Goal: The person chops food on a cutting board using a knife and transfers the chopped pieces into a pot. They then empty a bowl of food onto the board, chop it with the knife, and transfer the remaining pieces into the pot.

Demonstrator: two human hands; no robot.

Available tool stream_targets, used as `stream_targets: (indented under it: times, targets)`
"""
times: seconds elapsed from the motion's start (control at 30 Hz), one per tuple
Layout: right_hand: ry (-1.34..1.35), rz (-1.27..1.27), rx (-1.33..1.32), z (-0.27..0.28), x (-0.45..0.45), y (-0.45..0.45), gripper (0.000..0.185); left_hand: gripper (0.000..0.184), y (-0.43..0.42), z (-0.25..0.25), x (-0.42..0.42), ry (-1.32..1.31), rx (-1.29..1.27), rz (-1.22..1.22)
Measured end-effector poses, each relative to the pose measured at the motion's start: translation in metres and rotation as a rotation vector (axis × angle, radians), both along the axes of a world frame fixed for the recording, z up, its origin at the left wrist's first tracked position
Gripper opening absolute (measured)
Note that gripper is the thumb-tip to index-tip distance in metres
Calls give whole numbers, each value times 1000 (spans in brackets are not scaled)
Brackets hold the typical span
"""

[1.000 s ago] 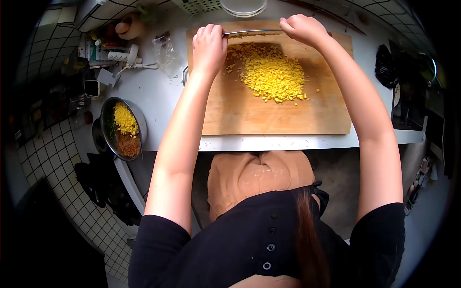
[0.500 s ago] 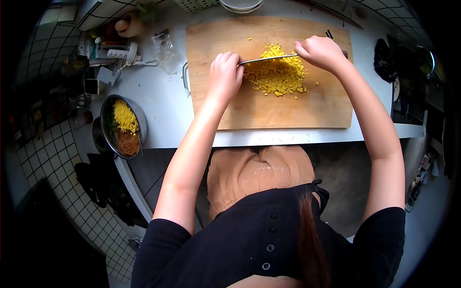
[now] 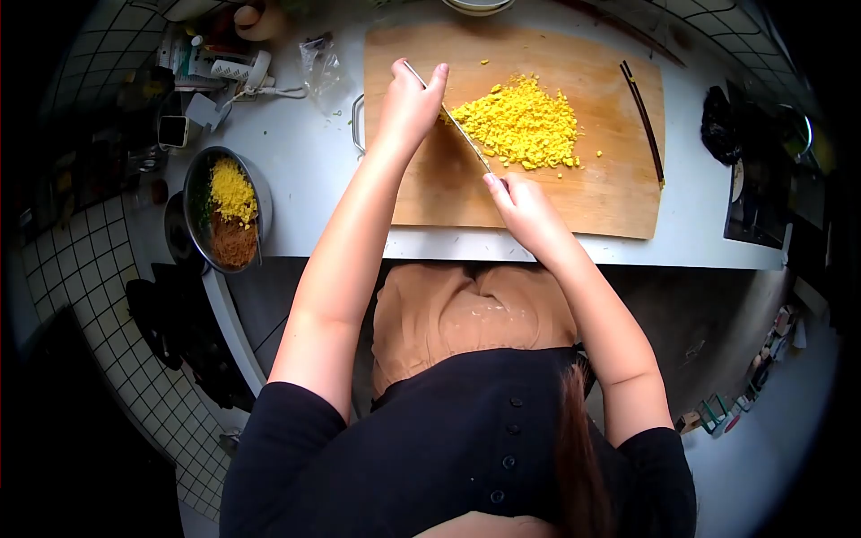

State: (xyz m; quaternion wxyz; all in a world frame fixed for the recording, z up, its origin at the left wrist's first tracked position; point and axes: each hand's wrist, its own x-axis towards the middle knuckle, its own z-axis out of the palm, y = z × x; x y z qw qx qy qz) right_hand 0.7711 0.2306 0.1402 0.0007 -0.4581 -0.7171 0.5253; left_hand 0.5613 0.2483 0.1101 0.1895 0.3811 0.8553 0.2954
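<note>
A knife (image 3: pixel 466 139) is seen almost edge-on, slanting over the wooden cutting board (image 3: pixel 583 211) at the left side of a heap of chopped yellow food (image 3: pixel 529 125). My right hand (image 3: pixel 525 206) is closed round its near end, by the board's front edge. At the far end of the blade, my left hand (image 3: pixel 413 103) grips it between thumb and fingers. A few loose yellow bits lie around the heap.
Dark chopsticks (image 3: pixel 643 121) lie on the board's right side. Left on the counter (image 3: pixel 305 206) is a metal bowl (image 3: pixel 262 184) with yellow, brown and green food. A clear plastic bag (image 3: pixel 320 67), a phone (image 3: pixel 173 132) and bottles are at the back left; a black bag (image 3: pixel 717 125) is at right.
The knife has swung from crosswise over the food to a slant at its left. My right hand has come nearer and left, uncovering the chopsticks; the heap looks more gathered.
</note>
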Motion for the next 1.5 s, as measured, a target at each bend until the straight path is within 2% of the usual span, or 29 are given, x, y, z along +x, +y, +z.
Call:
stream_targets:
  times: [0.2,0.33,0.43,0.53,0.67,0.73,0.8,0.83,0.9,1.0,1.13,1.23,1.3,1.37,1.5]
  targets:
    - [-45,-39,114,1,-14,-7,48,34,13,-20,-14,-67,-109,-89]
    - [-77,-70,81,7,-16,-7,49,33,18,-30,-6,18,-141,-92]
    - [-115,-98,-19,-30,-12,-16,52,33,18,-23,8,25,-149,-75]
    - [-20,-183,26,-55,-9,-21,57,31,23,-26,11,25,-194,-40]
    - [-110,-82,-155,15,-27,8,57,35,35,-29,-17,-69,-230,-168]
    - [-45,-90,-108,-3,-21,4,56,36,34,-28,-10,-35,-249,-138]
    - [-49,-103,-37,-55,-6,-6,56,37,29,-23,8,13,-248,-87]
    - [50,-185,-3,-65,-2,-15,55,36,28,-19,20,84,-221,-100]
    - [41,-199,53,-45,-13,-12,56,36,31,-27,11,17,-228,-63]
    - [-118,-100,-194,14,-24,13,56,36,41,-29,-10,-74,-234,-124]
    - [4,-168,-13,-47,-6,0,55,38,37,-22,12,-4,-238,-92]
    - [93,-225,-76,-46,-6,0,63,36,42,-21,20,1,-225,-66]
    - [-94,-117,-160,-1,-12,19,64,35,51,-25,4,-126,-281,-72]
    - [-104,-99,-109,14,-8,26,55,36,51,-27,7,-104,-214,-118]
    - [78,-249,-36,-59,13,-3,53,42,42,-25,36,1,-190,-148]
